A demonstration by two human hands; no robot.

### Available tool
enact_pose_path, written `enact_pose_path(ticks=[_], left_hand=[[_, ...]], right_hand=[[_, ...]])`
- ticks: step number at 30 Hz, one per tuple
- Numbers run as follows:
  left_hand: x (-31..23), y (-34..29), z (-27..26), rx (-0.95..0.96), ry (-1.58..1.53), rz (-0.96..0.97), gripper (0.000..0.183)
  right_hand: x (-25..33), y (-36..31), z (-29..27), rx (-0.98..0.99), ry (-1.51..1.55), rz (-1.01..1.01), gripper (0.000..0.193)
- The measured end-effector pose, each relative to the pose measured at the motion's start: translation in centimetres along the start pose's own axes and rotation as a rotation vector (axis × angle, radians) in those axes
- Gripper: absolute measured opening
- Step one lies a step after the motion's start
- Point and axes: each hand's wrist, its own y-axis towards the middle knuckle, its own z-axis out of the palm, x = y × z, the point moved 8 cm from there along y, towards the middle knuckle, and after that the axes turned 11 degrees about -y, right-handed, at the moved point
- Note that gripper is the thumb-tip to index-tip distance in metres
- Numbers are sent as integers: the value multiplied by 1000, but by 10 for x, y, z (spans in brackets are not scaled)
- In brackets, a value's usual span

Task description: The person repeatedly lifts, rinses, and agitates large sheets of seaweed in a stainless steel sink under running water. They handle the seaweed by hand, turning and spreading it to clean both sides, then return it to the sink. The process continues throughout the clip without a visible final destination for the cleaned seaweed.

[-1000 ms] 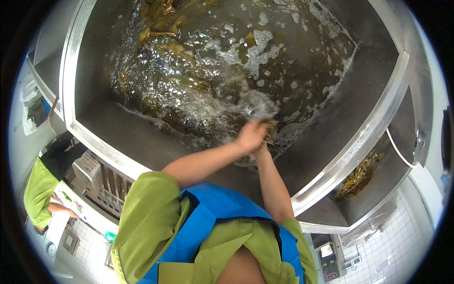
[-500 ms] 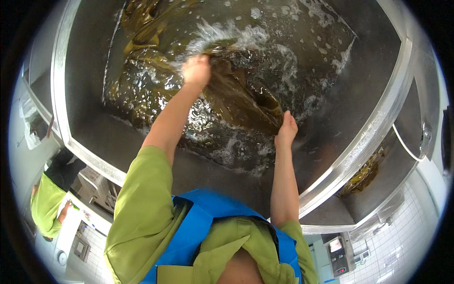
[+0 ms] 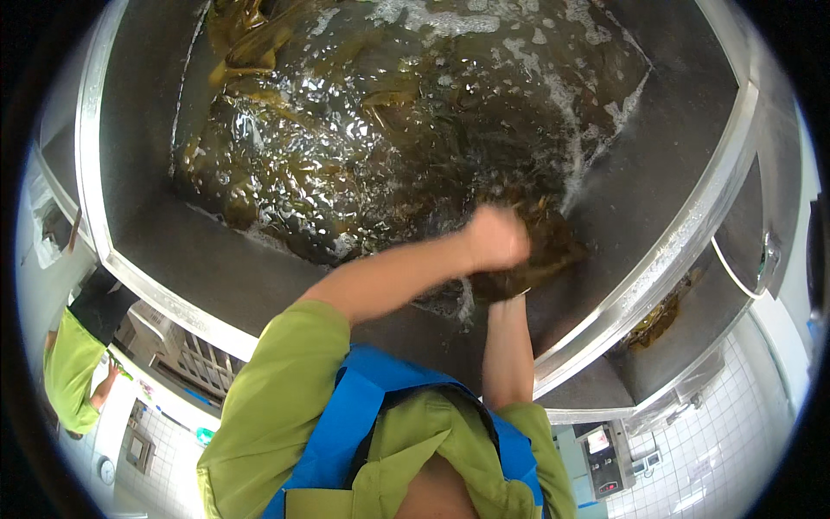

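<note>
A broad brown-green sheet of kelp (image 3: 553, 246) is bunched up at the right side of a metal sink, near its right wall. My left hand (image 3: 497, 239) is closed like a fist against the kelp, slightly blurred, with its arm reaching across to the right. Just below it, my right hand (image 3: 512, 297) is mostly covered by the kelp, and its fingers are hidden. More kelp (image 3: 259, 48) lies in the water at the far left. Foamy, murky water (image 3: 415, 130) with glinting kelp beneath fills the sink.
The steel sink's rim (image 3: 173, 298) runs round on the left and right. A neighbouring basin at the right holds more kelp (image 3: 654, 327), with a white hose (image 3: 733, 270) beside it. Another person in a green shirt (image 3: 73, 372) works at a counter on the left.
My left hand has moved right and nearer, close to my right hand. The kelp that was stretched between both hands is now gathered at the right. The splash has settled.
</note>
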Motion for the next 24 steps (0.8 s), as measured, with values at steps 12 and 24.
enact_pose_path(ticks=[12,24], left_hand=[[152,-109,12,119,260,-413,23],[207,-163,-25,-407,-1241,-1486,43]], right_hand=[[-107,61,-78,-220,-1883,-19,31],[35,9,-30,-365,-935,185,39]])
